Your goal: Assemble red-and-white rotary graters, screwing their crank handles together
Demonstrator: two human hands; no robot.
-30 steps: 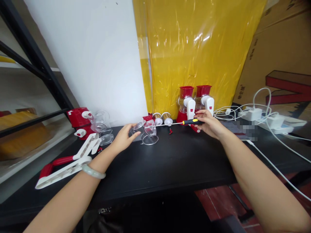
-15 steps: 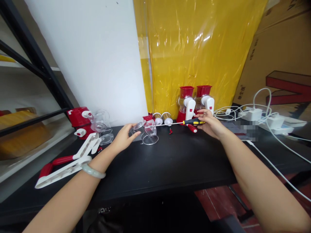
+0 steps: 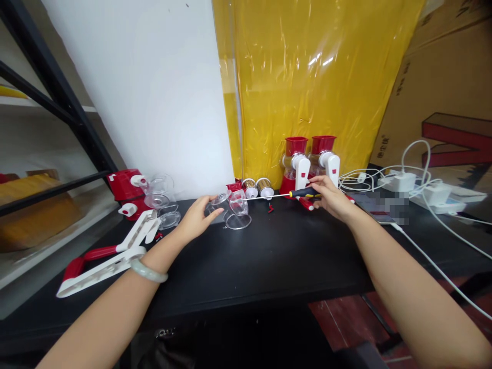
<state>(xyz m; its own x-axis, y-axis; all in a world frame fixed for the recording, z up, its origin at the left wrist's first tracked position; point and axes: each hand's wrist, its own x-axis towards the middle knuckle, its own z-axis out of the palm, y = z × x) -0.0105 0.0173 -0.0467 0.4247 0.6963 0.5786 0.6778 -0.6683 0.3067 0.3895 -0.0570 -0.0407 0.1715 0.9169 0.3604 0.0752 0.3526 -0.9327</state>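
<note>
The left hand (image 3: 202, 215) has its grip clamped on the left end of a clear plastic body (image 3: 239, 205), thumb apart from the fingers across it, at the middle of the black table (image 3: 265, 261). The right hand (image 3: 326, 197) has its grip closed around the black and yellow handle of a screwdriver (image 3: 302, 192), held nearly level, its thin shaft pointing left to the clear body; whether the tip sits inside cannot be told. Just behind the body lie two metal drums (image 3: 264, 187) side by side, with a small red piece (image 3: 270, 208) in front of them. Behind the right hand stand two red and white machines (image 3: 295, 148), upright, against the yellow wrapping (image 3: 307, 77). Left of the left hand are red bases (image 3: 125, 185), further clear parts (image 3: 158, 192) beside them, and two white crank arms (image 3: 140, 230) with red handles. A pale bangle (image 3: 149, 272) circles the left wrist. At the right, white cables (image 3: 418, 248) run beside a flat device (image 3: 371, 206).
</note>
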